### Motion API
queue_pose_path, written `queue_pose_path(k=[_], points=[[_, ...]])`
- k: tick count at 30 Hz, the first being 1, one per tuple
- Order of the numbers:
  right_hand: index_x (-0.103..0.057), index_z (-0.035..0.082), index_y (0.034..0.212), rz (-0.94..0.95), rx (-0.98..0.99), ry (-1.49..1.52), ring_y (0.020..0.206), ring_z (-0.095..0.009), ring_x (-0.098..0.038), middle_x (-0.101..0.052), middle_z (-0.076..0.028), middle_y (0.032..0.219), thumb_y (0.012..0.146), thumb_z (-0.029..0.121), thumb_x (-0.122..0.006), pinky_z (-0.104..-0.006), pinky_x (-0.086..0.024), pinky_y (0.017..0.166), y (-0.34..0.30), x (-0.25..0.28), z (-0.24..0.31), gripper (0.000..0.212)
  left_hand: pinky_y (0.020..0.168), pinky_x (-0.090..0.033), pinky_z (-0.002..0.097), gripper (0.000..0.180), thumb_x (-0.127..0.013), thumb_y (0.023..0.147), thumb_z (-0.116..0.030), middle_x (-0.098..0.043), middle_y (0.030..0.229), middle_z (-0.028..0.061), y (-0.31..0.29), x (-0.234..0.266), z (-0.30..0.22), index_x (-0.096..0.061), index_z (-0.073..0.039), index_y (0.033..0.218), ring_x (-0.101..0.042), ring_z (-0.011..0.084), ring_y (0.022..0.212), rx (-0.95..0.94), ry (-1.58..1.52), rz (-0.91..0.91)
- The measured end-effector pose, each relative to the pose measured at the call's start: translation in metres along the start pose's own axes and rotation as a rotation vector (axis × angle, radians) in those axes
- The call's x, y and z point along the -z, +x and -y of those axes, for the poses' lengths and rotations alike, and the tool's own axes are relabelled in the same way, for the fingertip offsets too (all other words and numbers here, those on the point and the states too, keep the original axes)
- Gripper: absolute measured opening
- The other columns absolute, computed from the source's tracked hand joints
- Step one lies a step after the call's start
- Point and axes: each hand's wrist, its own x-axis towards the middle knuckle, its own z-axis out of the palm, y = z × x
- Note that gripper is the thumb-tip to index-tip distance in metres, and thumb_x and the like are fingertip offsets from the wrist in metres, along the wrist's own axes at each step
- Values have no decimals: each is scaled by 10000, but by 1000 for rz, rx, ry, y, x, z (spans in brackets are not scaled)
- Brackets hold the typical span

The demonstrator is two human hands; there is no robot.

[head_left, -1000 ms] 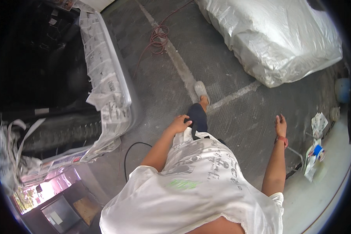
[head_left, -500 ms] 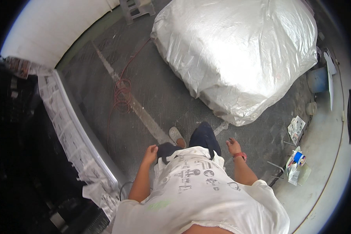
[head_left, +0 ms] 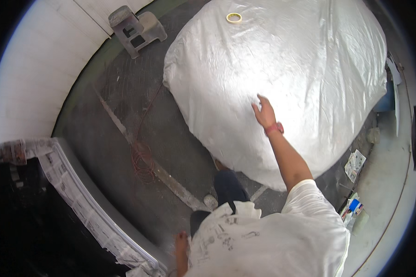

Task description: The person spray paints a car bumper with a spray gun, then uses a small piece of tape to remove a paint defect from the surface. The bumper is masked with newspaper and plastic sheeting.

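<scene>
so, right hand (head_left: 265, 115) over silver cover (head_left: 226, 83); blue bucket (head_left: 384, 102), contents hidden

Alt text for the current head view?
Person's right hand, open, is extended over a large silver cover with a tape roll on it; left hand hangs low. On the floor: coiled red hose, grey stool.

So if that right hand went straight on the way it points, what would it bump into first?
Probably the large, wrinkled silver sheet beneath the right hand, though the gap between them is unclear. Farther along roughly that line lies a yellow, ring-shaped roll of tape.
</scene>
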Motion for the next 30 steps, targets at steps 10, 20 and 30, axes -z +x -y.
queue_pose_path(k=[10, 20, 30], points=[[-464, 21, 1530, 127, 71, -278, 1395, -441, -498, -378, -218, 1646, 944, 372, -730, -512, -467, 1151, 374, -82, 47, 733, 1057, -506, 434, 478, -633, 1038, -306, -656, 1376, 235, -74, 3, -122, -604, 10, 1396, -642, 354, 1266, -207, -77, -206], [-586, 71, 1452, 281, -70, -443, 1384, -478, -488, -389, -168, 1630, 938, 439, -708, -517, -456, 1147, 487, -94, 27, 643, 1094, -477, 435, 551, -646, 1016, -226, -608, 1453, 232, -94, 45, -228, -523, -137, 1546, -605, 375, 1297, -116, 23, -184], [-519, 40, 1256, 129, -100, 865, 714, -213, -662, -681, -103, 926, 1025, 201, -693, -336, -549, 654, 248, -116, 137, 331, 1149, -429, 447, 514, -612, 1061, -366, -590, 1449, 254, -87, 62, -381, -582, -50, 1464, -554, 397, 1374, -488, 111, -216]])
